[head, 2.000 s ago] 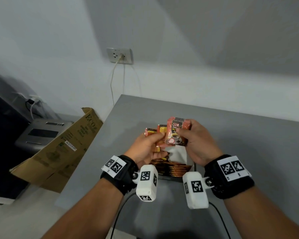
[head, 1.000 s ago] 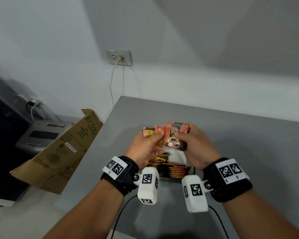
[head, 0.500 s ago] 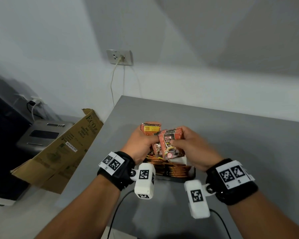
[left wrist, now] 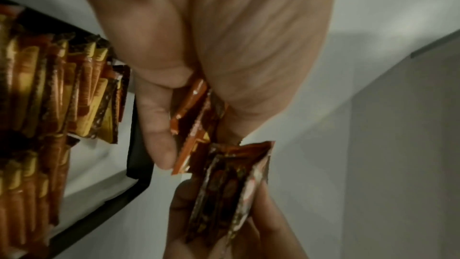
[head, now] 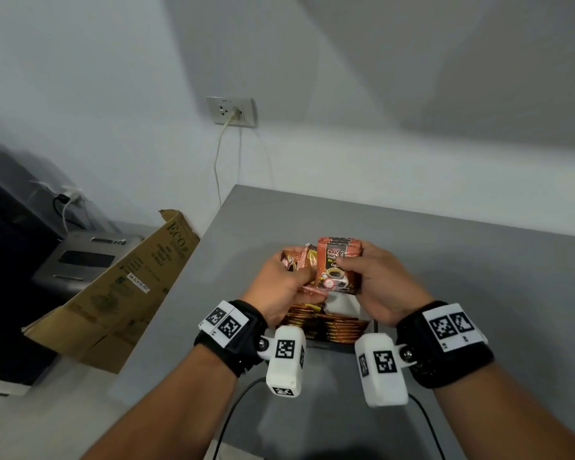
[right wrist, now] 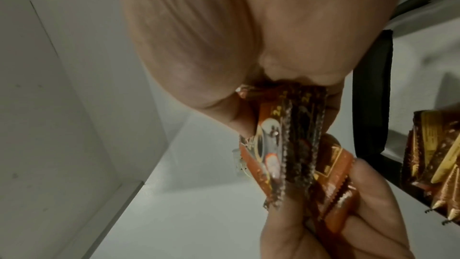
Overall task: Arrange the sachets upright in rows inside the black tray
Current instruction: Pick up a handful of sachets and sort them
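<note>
Your way down into the tray [left wrist: 139, 157] is blocked near you by standing sachets [head: 326, 325]; only its white far end [head: 344, 303] stays open.

Sachets [head: 337, 272] between the hands: orange-red with a black band, white lettering, a coffee-cup print; backs show yellow panels. Tray [left wrist: 139, 151] below the hands: black rim, pale floor. Tabletop [head: 478, 277]: plain grey. Wristbands [head: 445, 346]: black, carrying white tags with black square codes.

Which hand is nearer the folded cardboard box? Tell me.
Left. The left hand holds sachets on the side toward the cardboard box, which leans off the table's left edge; the right hand is on the far side.
</note>
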`<state>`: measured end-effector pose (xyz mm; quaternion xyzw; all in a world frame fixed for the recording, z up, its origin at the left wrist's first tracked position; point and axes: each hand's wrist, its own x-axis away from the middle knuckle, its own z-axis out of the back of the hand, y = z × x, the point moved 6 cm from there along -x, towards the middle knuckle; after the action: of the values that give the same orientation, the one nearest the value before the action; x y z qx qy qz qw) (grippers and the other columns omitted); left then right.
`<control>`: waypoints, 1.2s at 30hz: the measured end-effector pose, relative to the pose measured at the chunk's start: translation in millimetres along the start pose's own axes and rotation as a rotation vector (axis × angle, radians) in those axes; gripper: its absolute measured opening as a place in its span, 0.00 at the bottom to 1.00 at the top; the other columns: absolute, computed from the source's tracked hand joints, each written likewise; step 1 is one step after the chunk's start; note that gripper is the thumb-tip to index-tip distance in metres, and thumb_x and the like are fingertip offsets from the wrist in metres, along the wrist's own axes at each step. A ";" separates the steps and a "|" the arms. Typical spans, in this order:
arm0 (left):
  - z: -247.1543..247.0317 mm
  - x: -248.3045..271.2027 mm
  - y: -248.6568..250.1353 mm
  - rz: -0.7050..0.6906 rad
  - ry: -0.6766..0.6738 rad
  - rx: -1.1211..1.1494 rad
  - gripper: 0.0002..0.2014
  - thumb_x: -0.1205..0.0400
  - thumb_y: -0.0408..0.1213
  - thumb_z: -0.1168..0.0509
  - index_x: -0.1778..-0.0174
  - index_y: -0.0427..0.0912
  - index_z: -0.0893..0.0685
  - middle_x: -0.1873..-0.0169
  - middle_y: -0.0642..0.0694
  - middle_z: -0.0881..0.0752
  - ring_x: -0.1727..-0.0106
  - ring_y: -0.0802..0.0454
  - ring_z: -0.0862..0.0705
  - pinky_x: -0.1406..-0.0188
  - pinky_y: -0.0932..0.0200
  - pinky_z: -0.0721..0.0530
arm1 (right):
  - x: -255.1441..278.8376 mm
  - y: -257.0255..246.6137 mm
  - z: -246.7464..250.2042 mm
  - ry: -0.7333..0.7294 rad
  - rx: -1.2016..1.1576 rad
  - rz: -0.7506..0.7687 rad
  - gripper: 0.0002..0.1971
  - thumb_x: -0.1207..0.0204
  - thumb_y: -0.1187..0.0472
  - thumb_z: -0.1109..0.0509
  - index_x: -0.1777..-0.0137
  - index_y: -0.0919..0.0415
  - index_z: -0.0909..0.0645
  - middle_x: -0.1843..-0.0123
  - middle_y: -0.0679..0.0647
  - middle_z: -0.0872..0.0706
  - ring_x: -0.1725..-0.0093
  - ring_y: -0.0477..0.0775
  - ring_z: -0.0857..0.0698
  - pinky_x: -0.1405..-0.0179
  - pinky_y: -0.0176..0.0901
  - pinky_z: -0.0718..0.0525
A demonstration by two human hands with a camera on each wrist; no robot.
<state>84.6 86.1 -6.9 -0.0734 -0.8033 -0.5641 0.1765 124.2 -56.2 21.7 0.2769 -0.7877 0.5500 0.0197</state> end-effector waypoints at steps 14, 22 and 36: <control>24.1 -6.3 24.8 -0.169 0.183 -0.048 0.24 0.26 0.12 0.31 0.39 0.41 0.19 0.52 0.44 0.13 0.52 0.43 0.11 0.56 0.47 0.11 | 17.5 3.4 -4.8 -0.058 0.271 0.000 0.15 0.20 0.74 0.33 0.38 0.59 0.20 0.42 0.62 0.10 0.46 0.58 0.09 0.44 0.53 0.12; 10.1 -0.1 18.6 -0.078 0.137 0.146 0.08 0.14 0.31 0.39 0.46 0.35 0.16 0.56 0.39 0.10 0.60 0.47 0.10 0.64 0.53 0.14 | 4.5 9.3 6.5 0.087 0.004 -0.044 0.16 0.20 0.76 0.36 0.34 0.65 0.26 0.37 0.68 0.13 0.41 0.68 0.11 0.44 0.60 0.12; -9.8 0.9 -0.5 0.031 0.033 0.373 0.16 0.19 0.32 0.45 0.40 0.29 0.20 0.52 0.30 0.16 0.58 0.40 0.14 0.60 0.49 0.11 | 13.6 -3.0 -0.3 0.079 0.375 0.168 0.13 0.24 0.72 0.26 0.43 0.58 0.15 0.48 0.55 0.07 0.47 0.56 0.08 0.46 0.53 0.11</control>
<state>85.5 76.7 -4.1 -0.0427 -0.8898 -0.4035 0.2087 114.0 -62.2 28.9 0.1870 -0.6906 0.6971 -0.0473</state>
